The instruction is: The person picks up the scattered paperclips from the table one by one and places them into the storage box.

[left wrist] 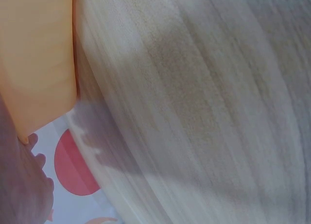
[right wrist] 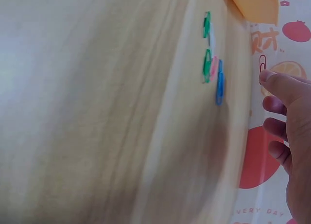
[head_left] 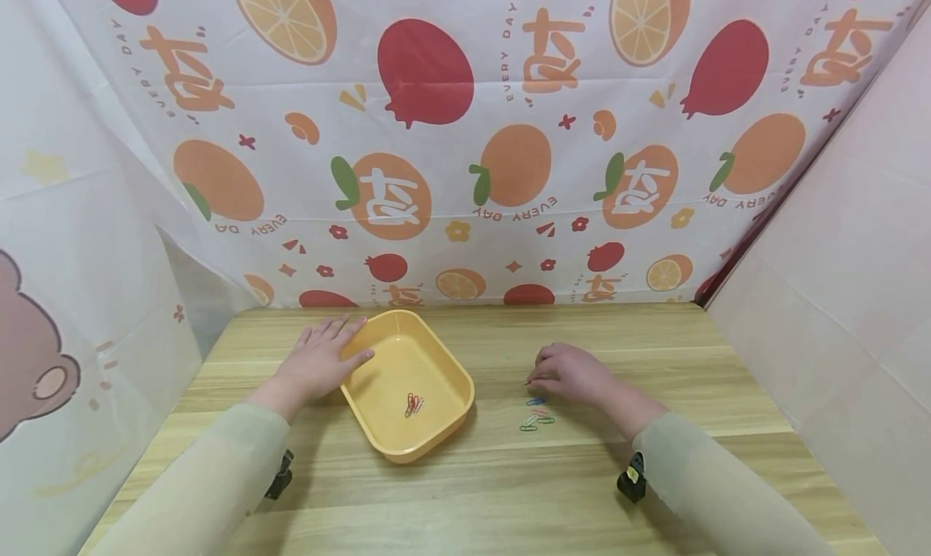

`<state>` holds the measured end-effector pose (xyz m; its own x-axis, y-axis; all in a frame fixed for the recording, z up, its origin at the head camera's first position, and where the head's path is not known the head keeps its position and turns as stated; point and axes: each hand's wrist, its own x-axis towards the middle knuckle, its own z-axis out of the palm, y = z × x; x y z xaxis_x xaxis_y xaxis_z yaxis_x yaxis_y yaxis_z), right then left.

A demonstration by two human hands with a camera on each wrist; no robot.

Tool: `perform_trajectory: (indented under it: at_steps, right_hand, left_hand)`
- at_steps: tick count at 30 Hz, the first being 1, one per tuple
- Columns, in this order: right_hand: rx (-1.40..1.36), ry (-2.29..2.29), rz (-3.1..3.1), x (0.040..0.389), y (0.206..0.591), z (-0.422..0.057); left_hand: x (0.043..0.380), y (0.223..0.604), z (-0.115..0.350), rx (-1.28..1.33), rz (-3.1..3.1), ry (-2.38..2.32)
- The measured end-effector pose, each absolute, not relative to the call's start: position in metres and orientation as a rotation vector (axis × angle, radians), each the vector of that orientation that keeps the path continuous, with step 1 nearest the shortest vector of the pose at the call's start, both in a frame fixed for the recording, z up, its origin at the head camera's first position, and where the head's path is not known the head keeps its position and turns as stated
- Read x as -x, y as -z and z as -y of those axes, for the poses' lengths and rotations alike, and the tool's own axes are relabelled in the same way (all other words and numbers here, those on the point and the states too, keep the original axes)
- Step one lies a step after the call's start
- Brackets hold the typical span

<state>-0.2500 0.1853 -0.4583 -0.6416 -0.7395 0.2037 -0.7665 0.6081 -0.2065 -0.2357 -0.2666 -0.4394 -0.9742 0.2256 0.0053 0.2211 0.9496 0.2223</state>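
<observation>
A yellow tray stands on the table, with several red and pale paper clips lying in it. My left hand rests on its left rim, fingers spread and thumb reaching over the inside. To the right of the tray, my right hand pinches a red paper clip between thumb and forefinger, above the table. Close below that hand lie a blue paper clip, a pink paper clip, a white paper clip and two green paper clips.
The wooden table ends at a fruit-printed cloth at the back. Pale cloth also hangs along the left and right sides. Black wrist devices sit beneath both sleeves.
</observation>
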Motion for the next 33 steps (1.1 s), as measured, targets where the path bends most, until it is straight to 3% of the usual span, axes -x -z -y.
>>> perform_trajectory:
  at_steps: [14,33]
  right_hand:
    - [-1.362,-0.371,2.645,0.258,0.431,-0.157]
    - [-1.522,-0.374,2.507,0.262,0.406,-0.083]
  left_hand:
    - [0.236,0.440,0.268,-0.357,-3.088,-0.365]
    - [0.237,0.438,0.268,-0.361,-3.083,-0.365]
